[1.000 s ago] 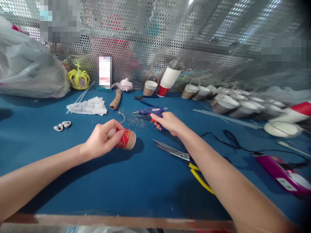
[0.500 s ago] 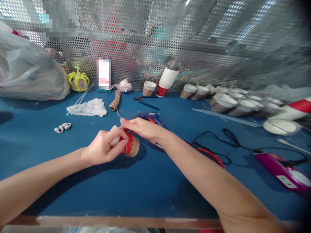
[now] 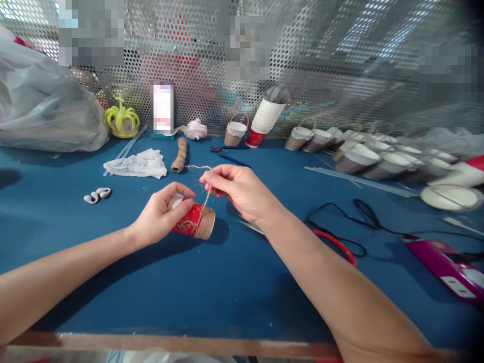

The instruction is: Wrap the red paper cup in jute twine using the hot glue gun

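Observation:
My left hand (image 3: 164, 212) is closed around a red paper cup (image 3: 188, 220) that is tipped on its side, its base toward the right. Brown twine (image 3: 205, 225) is wound in rows round the base end of the cup. Between thumb and fingers, my right hand (image 3: 232, 189) pinches the loose twine strand (image 3: 206, 197), which rises taut from the cup. From there the strand runs back to a twine roll (image 3: 180, 155) behind the hands. Scissors (image 3: 251, 227) with red handles lie under my right forearm, partly hidden.
Pliers (image 3: 230, 154), a twine-wrapped basket cup (image 3: 236, 132) and stacked paper cups (image 3: 267, 118) stand or lie at the back. Several wrapped cups (image 3: 357, 159) sit at right, with a purple power strip (image 3: 442, 264) nearer. A white cloth (image 3: 136, 164) and yellow crown (image 3: 122, 120) are at left.
My right hand has moved right, away from the cup's rim, drawing the strand taut. The cup has turned a little in my left hand, showing more of its red side.

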Motion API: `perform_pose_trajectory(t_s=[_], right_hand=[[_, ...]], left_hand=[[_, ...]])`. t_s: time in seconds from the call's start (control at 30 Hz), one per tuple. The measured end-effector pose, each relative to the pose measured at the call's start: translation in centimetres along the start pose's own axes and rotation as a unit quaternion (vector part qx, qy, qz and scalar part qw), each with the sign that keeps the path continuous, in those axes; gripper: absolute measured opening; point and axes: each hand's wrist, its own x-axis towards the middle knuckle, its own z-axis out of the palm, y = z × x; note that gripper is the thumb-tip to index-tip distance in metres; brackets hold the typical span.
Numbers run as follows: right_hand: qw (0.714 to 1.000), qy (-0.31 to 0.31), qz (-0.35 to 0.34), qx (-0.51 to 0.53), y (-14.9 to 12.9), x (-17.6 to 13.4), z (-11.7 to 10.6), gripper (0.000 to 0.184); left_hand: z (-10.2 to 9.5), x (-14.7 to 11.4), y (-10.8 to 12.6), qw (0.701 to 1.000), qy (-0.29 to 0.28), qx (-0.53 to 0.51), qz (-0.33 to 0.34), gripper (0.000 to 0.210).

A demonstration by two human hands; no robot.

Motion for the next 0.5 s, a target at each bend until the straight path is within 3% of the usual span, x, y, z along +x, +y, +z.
perform_pose_trajectory(t_s=[0.23,0.5], right_hand=[[0.999,0.03,-0.014,-0.03,0.0,0.09,-0.09,0.028],[0.996,0.043,-0.029,-0.066,0.16,0.07,-0.08,0.027]], left_hand=[[0.02,0.41,-0.07,0.993,0.005,-0.062,-0.098,0.027],[0.13,0.42,0.02,0.994,0.006,-0.049,-0.101,0.025]])
